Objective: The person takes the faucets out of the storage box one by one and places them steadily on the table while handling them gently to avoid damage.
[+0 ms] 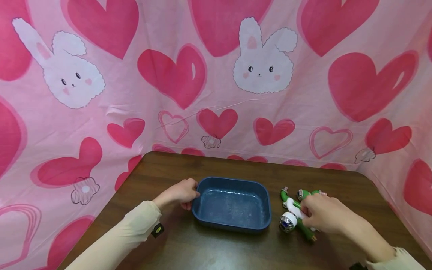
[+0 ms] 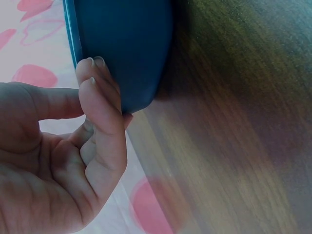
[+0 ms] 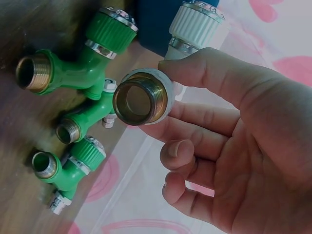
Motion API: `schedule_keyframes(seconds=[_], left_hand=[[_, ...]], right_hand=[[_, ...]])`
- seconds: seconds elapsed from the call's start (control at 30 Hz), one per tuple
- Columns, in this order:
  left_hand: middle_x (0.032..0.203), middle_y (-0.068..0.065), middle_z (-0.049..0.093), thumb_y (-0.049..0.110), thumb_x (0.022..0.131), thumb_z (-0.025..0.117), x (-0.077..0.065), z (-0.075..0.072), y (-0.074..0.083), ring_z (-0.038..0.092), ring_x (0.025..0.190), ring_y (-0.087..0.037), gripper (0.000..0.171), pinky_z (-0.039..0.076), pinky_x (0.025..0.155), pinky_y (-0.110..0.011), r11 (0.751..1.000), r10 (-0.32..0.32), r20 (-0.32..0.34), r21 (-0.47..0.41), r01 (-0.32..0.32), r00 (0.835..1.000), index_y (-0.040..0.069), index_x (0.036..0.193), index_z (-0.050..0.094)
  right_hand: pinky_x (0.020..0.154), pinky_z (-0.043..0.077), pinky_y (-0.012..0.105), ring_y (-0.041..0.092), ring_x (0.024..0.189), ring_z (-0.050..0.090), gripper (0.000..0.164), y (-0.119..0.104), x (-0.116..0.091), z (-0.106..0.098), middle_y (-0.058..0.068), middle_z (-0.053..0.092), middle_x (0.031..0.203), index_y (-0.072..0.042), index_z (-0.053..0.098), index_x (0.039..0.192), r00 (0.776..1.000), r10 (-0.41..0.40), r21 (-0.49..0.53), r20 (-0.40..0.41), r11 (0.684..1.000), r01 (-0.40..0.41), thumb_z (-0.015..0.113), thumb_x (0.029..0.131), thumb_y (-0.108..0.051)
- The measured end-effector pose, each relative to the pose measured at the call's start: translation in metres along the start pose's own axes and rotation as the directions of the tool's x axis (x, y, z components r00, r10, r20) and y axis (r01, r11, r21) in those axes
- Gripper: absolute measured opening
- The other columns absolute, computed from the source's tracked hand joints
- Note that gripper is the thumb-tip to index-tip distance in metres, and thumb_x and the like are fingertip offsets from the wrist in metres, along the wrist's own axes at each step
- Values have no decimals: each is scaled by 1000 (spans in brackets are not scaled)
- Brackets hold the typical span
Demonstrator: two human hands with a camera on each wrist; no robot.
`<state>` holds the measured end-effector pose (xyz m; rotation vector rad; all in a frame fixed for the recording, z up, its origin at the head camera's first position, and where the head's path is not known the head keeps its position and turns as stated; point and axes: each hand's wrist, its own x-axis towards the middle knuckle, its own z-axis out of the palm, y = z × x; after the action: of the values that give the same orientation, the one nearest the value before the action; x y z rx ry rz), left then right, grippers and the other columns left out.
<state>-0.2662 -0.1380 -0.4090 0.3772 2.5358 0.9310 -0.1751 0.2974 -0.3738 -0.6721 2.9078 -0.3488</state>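
A dark blue rectangular plastic basin sits on the table. My left hand holds it at its left end, thumb at the rim and curled fingertips against the outer wall. On the right, my right hand pinches a white water tap between thumb and fingers. The tap's brass threaded end faces the wrist camera, and its ribbed knob has a chrome cap. Several green taps lie around it: a larger one, a slim one and a small one.
The brown wooden table carries the basin and taps. Behind it and at both sides hangs a pink cloth with hearts and rabbits. The taps lie close to the basin's right side.
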Motion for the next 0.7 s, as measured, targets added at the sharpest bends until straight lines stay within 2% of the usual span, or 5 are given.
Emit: schedule_keyframes(seconds=[0.43,0.7], left_hand=[[62,-12,64,4,105,62,-3,1,1,64,47,-18,13,59,48,-32,1000,-7,-1,14,7,1000,-5,114,66],[64,-12,64,4,105,63,0,1,-2,64,46,-18,16,58,47,-31,1000,-1,3,10,1,1000,-6,117,65]], right_hand=[[48,26,25,1,53,35,31,9,-5,8,-17,35,58,-27,53,64,998,54,12,22,998,-54,79,77,-14],[48,33,27,2,55,42,30,13,-8,11,-15,45,60,-28,55,66,997,77,8,22,997,-77,80,77,-15]])
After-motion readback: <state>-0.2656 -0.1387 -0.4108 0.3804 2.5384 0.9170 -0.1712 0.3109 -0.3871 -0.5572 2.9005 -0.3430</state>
